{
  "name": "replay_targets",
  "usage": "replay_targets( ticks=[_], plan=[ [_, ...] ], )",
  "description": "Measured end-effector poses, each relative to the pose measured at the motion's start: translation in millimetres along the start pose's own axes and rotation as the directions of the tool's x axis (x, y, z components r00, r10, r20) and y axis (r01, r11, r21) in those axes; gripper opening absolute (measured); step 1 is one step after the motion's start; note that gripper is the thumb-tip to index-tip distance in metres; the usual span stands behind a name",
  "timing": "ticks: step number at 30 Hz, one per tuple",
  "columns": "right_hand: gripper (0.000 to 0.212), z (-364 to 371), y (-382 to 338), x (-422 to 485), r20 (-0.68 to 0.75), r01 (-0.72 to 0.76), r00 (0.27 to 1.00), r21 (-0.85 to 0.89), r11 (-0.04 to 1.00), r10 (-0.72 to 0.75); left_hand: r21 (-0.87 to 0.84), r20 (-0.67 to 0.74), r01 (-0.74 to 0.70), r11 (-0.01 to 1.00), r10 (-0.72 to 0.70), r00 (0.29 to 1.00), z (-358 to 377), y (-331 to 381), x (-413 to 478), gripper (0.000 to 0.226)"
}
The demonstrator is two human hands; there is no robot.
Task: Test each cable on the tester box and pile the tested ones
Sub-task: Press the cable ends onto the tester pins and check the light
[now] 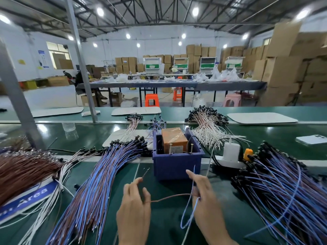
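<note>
Both hands sit low over the dark green table [164,230]. The left hand [133,207] pinches the brown strand of a thin brown-and-blue cable [169,197] between thumb and forefinger, and the strand's tip pokes up and away past the fingers. The right hand [207,197] pinches the blue strand, whose end rises above the fingers while its slack loops down toward the camera. The brown strand spans the gap between the two hands.

Just beyond the hands stands a dark blue plastic bin [177,168] holding the orange tester box [174,138]. Two upright metal pins [170,149] stand at the box's near edge, and the cable's ends are apart from them.

Left of the left hand fans a thick pile of blue and brown cables with black ends [99,183]. Further left lie a brown wire bundle [23,172] and a blue printed sign [26,198]. Right of the right hand sprawls a heap of blue cables [283,188]. Between that heap and the bin sits a white power strip [228,163] carrying a white charger [231,150] and an orange plug [247,153]. Beyond the bin lies a sheaf of white and pink cables [207,124].
</note>
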State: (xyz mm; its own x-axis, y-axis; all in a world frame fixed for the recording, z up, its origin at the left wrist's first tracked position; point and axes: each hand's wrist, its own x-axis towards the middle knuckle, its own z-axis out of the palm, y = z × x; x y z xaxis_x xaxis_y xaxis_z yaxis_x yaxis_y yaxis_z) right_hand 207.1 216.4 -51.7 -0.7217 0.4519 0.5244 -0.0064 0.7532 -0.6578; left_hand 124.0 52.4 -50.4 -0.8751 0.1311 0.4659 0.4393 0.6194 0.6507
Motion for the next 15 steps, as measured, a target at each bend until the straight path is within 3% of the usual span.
replay_targets(
  ticks=[2,5,7,9,12,15],
  plan=[
    [0.087,1.6,0.2,-1.6,0.098,0.003,0.995,-0.174,0.985,0.014,0.132,0.110,0.064,0.989,-0.079,0.991,-11.5,-6.7,-0.4,0.050],
    [0.083,0.4,3.8,-5.2,0.072,-0.016,0.997,-0.204,0.979,0.031,0.325,0.267,0.023,0.945,-0.115,0.957,-29.4,-19.5,1.6,0.086],
    [0.071,-3.5,4.4,-8.2,0.010,-0.041,0.999,-0.143,0.989,0.043,0.497,0.388,-0.058,0.866,-0.162,0.907,-46.2,-20.5,3.7,0.092],
    [0.055,-10.4,0.0,-8.4,-0.020,-0.048,0.999,-0.158,0.986,0.045,0.576,0.491,-0.136,0.806,-0.208,0.846,-68.7,-14.6,9.0,0.081],
    [0.039,-24.3,-14.2,0.8,-0.095,0.014,0.995,-0.241,0.970,-0.038,0.472,0.479,-0.237,0.849,-0.022,0.877,-97.3,10.5,18.0,0.058],
    [0.031,-46.4,-44.5,24.2,-0.131,0.156,0.969,-0.326,0.932,-0.208,0.163,0.424,-0.357,0.920,0.261,0.867,-108.6,67.1,17.6,0.069]
  ],
)
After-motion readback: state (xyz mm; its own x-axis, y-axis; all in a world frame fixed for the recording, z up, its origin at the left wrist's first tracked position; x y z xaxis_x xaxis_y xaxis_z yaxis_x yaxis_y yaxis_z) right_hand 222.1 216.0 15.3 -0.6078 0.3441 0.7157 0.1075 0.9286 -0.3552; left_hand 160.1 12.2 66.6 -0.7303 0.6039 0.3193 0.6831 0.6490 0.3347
